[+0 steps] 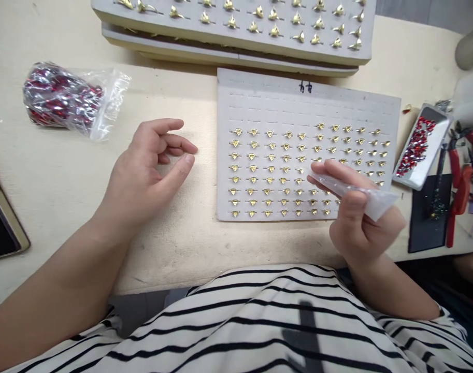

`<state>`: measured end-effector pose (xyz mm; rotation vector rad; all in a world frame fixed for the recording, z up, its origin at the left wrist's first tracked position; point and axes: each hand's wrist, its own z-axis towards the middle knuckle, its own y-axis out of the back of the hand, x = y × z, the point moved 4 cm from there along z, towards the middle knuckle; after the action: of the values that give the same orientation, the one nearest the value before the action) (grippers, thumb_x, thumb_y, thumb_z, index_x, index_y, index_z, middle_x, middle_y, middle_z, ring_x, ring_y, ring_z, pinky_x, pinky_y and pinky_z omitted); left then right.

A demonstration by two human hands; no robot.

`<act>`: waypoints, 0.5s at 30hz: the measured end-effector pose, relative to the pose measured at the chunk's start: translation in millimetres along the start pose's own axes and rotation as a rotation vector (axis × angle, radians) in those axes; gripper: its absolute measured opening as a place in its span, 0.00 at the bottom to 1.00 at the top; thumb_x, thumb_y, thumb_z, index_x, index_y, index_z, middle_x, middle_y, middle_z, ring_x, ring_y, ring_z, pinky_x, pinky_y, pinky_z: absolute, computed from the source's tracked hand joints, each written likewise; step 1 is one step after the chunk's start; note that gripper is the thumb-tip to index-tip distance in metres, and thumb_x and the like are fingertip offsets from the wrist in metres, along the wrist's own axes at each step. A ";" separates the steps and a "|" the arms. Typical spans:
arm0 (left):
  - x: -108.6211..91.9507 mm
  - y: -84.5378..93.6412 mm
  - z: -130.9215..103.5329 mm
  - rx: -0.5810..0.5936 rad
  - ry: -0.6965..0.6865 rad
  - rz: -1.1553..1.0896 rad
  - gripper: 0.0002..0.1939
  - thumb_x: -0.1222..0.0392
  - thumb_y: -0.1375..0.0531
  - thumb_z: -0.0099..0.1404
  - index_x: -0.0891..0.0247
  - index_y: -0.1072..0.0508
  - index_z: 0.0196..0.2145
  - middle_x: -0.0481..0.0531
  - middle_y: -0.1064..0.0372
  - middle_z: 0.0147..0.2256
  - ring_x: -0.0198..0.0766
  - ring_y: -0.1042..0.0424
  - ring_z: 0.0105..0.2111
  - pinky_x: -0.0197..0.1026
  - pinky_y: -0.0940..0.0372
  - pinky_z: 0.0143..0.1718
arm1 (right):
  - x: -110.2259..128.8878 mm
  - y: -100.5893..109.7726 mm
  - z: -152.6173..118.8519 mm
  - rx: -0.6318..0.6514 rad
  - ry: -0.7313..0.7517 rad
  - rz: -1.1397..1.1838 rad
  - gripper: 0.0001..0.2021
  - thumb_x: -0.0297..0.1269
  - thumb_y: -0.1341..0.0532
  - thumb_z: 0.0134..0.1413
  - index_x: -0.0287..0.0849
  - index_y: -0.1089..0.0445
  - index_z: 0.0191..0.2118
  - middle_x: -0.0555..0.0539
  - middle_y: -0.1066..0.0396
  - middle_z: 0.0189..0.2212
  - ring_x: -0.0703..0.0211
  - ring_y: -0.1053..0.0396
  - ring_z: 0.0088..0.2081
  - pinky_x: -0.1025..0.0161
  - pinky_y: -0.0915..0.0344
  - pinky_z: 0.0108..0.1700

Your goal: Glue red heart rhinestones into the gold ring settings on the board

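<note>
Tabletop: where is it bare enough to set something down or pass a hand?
Bare tabletop lies between the bag of red pieces, phone and left hand; also between bag and ring board. A narrower strip separates ring board from striped shirt. Crowded: right side, with tray and red-handled tools; right hand hovers over the board.

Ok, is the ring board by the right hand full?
Only partly: the board holds rows of gold rings, but the upper slits have none in them.
</note>
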<state>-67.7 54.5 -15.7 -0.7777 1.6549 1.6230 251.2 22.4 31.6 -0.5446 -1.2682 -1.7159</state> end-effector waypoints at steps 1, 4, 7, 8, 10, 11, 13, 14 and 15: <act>-0.1 -0.1 0.2 0.000 0.000 0.000 0.26 0.60 0.38 0.66 0.53 0.33 0.62 0.51 0.20 0.46 0.42 0.22 0.46 0.48 0.33 0.44 | -2.3 -2.1 1.2 0.006 -0.014 0.013 0.17 0.40 0.43 0.73 0.52 0.26 0.62 0.44 0.19 0.53 0.46 0.18 0.51 0.46 0.15 0.47; -0.7 -0.4 0.6 0.000 -0.005 0.010 0.26 0.60 0.38 0.66 0.51 0.34 0.61 0.49 0.20 0.46 0.42 0.22 0.46 0.48 0.33 0.44 | -7.9 -8.1 2.9 0.010 -0.028 0.055 0.17 0.38 0.42 0.73 0.50 0.26 0.62 0.46 0.19 0.54 0.47 0.18 0.51 0.45 0.15 0.49; -1.2 -0.5 1.0 -0.001 -0.003 0.019 0.26 0.59 0.38 0.66 0.50 0.34 0.61 0.49 0.20 0.46 0.41 0.21 0.46 0.48 0.32 0.44 | -11.0 -11.3 2.9 0.003 -0.030 0.047 0.17 0.38 0.42 0.73 0.50 0.26 0.62 0.46 0.19 0.54 0.48 0.18 0.51 0.46 0.15 0.49; -1.4 -0.5 1.1 -0.001 -0.001 0.017 0.26 0.59 0.38 0.66 0.51 0.34 0.61 0.49 0.20 0.46 0.41 0.21 0.46 0.48 0.32 0.44 | -11.6 -11.7 2.9 -0.002 -0.029 0.038 0.17 0.39 0.42 0.73 0.50 0.26 0.62 0.46 0.19 0.53 0.48 0.18 0.51 0.46 0.15 0.49; -1.6 -0.7 1.2 0.003 0.004 0.013 0.26 0.60 0.39 0.66 0.52 0.34 0.61 0.49 0.20 0.46 0.41 0.21 0.46 0.47 0.33 0.44 | -12.6 -12.0 3.2 -0.011 -0.036 0.028 0.17 0.39 0.42 0.73 0.51 0.25 0.61 0.47 0.19 0.53 0.49 0.18 0.50 0.47 0.16 0.49; -1.8 -0.7 1.2 0.003 0.004 0.014 0.26 0.60 0.39 0.66 0.52 0.34 0.61 0.49 0.20 0.46 0.40 0.22 0.46 0.47 0.33 0.43 | -12.8 -12.0 3.5 -0.015 -0.037 0.028 0.17 0.39 0.42 0.73 0.51 0.25 0.61 0.47 0.18 0.53 0.49 0.18 0.50 0.47 0.16 0.49; -2.0 -0.5 1.1 0.004 0.006 0.016 0.26 0.60 0.39 0.66 0.52 0.34 0.61 0.49 0.20 0.46 0.41 0.22 0.46 0.47 0.33 0.43 | -13.1 -12.0 4.0 -0.021 -0.038 0.040 0.17 0.39 0.42 0.73 0.50 0.25 0.61 0.47 0.18 0.52 0.49 0.18 0.50 0.47 0.16 0.48; -2.1 -0.2 1.1 0.004 0.005 0.016 0.26 0.61 0.39 0.66 0.52 0.34 0.61 0.50 0.20 0.46 0.41 0.22 0.46 0.47 0.33 0.43 | -13.2 -12.1 4.2 -0.021 -0.039 0.044 0.17 0.39 0.42 0.73 0.51 0.25 0.61 0.47 0.18 0.52 0.49 0.18 0.50 0.47 0.16 0.48; -2.0 0.1 0.9 0.005 0.007 0.016 0.26 0.61 0.38 0.66 0.52 0.34 0.61 0.50 0.20 0.46 0.41 0.22 0.46 0.47 0.33 0.44 | -13.2 -12.2 4.2 -0.020 -0.038 0.046 0.17 0.39 0.42 0.73 0.51 0.25 0.61 0.47 0.18 0.52 0.49 0.18 0.50 0.47 0.16 0.48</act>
<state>-66.6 55.3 -14.0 -0.7704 1.6738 1.6280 246.6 32.3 16.7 -0.6163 -1.2571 -1.6894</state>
